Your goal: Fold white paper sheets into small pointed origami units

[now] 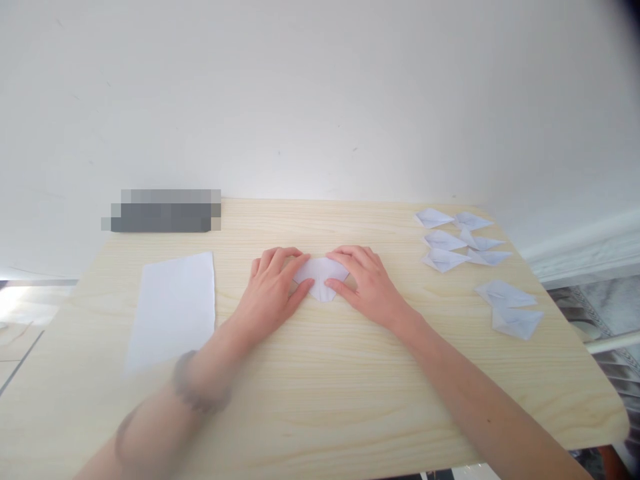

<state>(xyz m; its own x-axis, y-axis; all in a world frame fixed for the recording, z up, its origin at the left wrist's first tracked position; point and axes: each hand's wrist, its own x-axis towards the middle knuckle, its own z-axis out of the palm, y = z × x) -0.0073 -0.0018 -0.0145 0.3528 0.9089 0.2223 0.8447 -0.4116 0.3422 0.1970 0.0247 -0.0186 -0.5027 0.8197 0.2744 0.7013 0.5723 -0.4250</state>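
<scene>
A small folded piece of white paper lies on the light wooden table, near its middle. My left hand rests on the paper's left side, fingers flat and pressing down on it. My right hand lies on the right side of the paper, fingers likewise flat on its edge. Both hands pin the paper to the table; neither lifts it. Part of the paper is hidden under my fingers.
A stack of white sheets lies at the left. Several folded white paper shapes sit at the far right, with two more nearer the right edge. A dark blurred-out object lies at the back left, by the white wall.
</scene>
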